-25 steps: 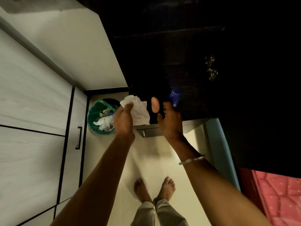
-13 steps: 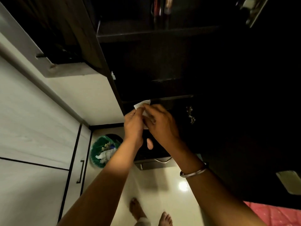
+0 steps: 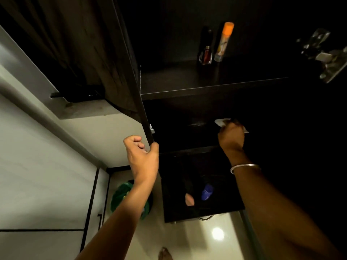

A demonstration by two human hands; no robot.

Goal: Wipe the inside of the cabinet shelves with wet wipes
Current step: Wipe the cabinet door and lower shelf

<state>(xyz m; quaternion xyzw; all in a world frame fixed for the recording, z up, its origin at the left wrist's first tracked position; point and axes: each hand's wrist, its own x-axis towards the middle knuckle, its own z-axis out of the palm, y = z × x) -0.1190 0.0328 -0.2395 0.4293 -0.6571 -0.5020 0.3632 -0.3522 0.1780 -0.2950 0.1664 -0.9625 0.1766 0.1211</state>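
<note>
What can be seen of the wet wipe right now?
The wet wipe is a white, thin, crumpled sheet, mostly hidden under the right hand, which holds it against a dark cabinet shelf. Only a pale edge shows left of the fingers and a small corner to their right. Whether it is damp or dirty cannot be told.

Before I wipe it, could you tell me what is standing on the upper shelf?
On the upper shelf stand a dark bottle and an orange-capped can; its right end is too dark to see.
</note>
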